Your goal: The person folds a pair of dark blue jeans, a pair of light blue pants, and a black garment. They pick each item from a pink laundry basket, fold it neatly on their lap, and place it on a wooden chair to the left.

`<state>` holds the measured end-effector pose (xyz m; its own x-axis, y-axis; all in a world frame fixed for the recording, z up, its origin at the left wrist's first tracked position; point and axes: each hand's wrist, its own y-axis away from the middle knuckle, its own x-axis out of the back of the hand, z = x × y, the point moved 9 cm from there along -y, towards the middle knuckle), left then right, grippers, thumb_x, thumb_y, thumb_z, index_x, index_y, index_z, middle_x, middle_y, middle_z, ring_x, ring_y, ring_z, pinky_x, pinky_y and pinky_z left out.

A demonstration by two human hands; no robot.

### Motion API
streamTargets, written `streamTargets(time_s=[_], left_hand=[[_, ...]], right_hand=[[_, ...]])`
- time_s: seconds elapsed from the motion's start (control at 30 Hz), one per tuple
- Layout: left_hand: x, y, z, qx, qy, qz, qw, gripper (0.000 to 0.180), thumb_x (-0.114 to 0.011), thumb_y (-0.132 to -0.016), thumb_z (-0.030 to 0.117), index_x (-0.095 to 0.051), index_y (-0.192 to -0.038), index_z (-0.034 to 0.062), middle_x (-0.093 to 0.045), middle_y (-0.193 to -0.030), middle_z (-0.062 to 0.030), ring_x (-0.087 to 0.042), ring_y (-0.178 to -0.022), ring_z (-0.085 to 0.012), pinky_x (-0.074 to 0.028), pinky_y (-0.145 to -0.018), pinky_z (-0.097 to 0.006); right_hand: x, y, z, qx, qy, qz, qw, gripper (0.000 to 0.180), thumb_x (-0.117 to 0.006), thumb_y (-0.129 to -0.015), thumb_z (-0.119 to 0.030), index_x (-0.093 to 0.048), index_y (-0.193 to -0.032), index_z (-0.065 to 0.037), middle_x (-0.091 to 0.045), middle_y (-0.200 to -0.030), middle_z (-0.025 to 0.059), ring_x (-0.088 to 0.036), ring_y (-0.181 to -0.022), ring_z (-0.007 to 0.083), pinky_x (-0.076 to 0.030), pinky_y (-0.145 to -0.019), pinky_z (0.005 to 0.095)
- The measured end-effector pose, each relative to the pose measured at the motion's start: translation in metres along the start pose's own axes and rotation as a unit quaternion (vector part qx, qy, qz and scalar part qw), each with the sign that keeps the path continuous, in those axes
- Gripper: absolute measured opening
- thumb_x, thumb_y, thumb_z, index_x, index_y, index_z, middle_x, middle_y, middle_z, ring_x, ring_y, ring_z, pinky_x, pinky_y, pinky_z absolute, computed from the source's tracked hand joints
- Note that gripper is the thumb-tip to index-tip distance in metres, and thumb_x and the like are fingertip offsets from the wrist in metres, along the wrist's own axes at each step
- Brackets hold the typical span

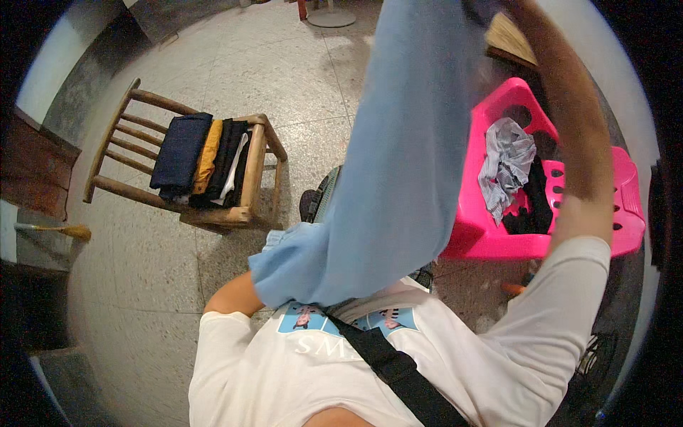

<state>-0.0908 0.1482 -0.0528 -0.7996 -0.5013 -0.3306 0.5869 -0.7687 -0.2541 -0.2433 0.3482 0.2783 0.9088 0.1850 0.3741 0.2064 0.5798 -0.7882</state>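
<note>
We record a blue garment [398, 164] stretched between our arms, running from just below and left of the right hand [486, 8] down to our left forearm [233, 295]. The right hand, blurred and dark at the upper edge of view, is grasping the garment's upper end; its separate fingers are unclear. Our left forearm enters the lower end; cloth covers the left hand, so we cannot tell its grip.

Below the right hand we note a pink plastic chair [484, 247] bearing a crumpled striped cloth [507, 164] and, just beside it, a black cloth [538, 203]. Well left of the right hand, beyond our left forearm, a wooden chair [251, 171] carries folded clothes [183, 153]: navy, mustard, black and white, side by side.
</note>
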Motion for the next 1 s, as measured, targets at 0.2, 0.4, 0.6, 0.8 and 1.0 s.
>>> streamTargets(time_s=[0.2,0.4,0.6,0.8,1.0], left_hand=[[0.018,0.013,0.006,0.014,-0.047,0.051,0.998,0.033,-0.06,-0.086,0.033,-0.054,-0.098,0.0029,-0.055,-0.082,-0.0014,-0.052,-0.076,-0.0099,-0.044,-0.069,-0.023],[0.035,-0.001,0.015,-0.007,-0.053,0.048,0.997,0.033,-0.059,-0.087,0.033,-0.053,-0.099,0.0022,-0.056,-0.083,-0.0025,-0.053,-0.077,-0.0105,-0.045,-0.07,-0.024],[0.07,0.007,0.045,-0.025,-0.087,0.116,0.989,0.034,-0.057,-0.087,0.033,-0.053,-0.1,0.0016,-0.056,-0.085,-0.0035,-0.054,-0.079,-0.0111,-0.046,-0.071,-0.024],[0.101,0.007,0.077,-0.034,-0.114,0.161,0.98,0.034,-0.056,-0.088,0.032,-0.053,-0.102,0.0009,-0.057,-0.086,-0.0045,-0.055,-0.08,-0.0117,-0.047,-0.072,-0.025],[0.122,0.013,0.091,-0.035,-0.116,0.189,0.974,0.035,-0.054,-0.089,0.032,-0.053,-0.103,0.0002,-0.058,-0.088,-0.0055,-0.056,-0.081,-0.0123,-0.047,-0.073,-0.026]], right_hand=[[-0.117,0.096,-0.017,-0.29,-0.156,-0.169,0.929,0.009,-0.043,-0.082,-0.009,-0.051,-0.082,-0.003,-0.053,-0.085,0.0216,-0.052,-0.086,0.04,-0.042,-0.073,0.0431],[-0.164,0.203,-0.064,-0.291,-0.193,-0.296,0.889,0.027,-0.056,-0.089,-0.027,-0.06,-0.103,-0.003,-0.065,-0.091,0.0085,-0.061,-0.081,0.0197,-0.049,-0.07,0.0308],[-0.091,0.17,-0.169,-0.436,-0.664,-0.227,0.563,0.03,-0.053,-0.092,-0.032,-0.061,-0.088,-0.003,-0.063,-0.079,0.004,-0.062,-0.072,0.0126,-0.05,-0.063,0.0247],[-0.046,0.128,-0.203,-0.356,-0.763,-0.018,0.539,0.025,-0.061,-0.087,-0.018,-0.051,-0.107,-0.006,-0.062,-0.089,0.005,-0.061,-0.079,0.0108,-0.049,-0.066,0.0229],[-0.036,0.103,-0.203,-0.336,-0.616,0.001,0.713,0.022,-0.066,-0.083,-0.013,-0.057,-0.102,-0.007,-0.064,-0.082,0.0052,-0.062,-0.076,0.0097,-0.048,-0.06,0.0215]])
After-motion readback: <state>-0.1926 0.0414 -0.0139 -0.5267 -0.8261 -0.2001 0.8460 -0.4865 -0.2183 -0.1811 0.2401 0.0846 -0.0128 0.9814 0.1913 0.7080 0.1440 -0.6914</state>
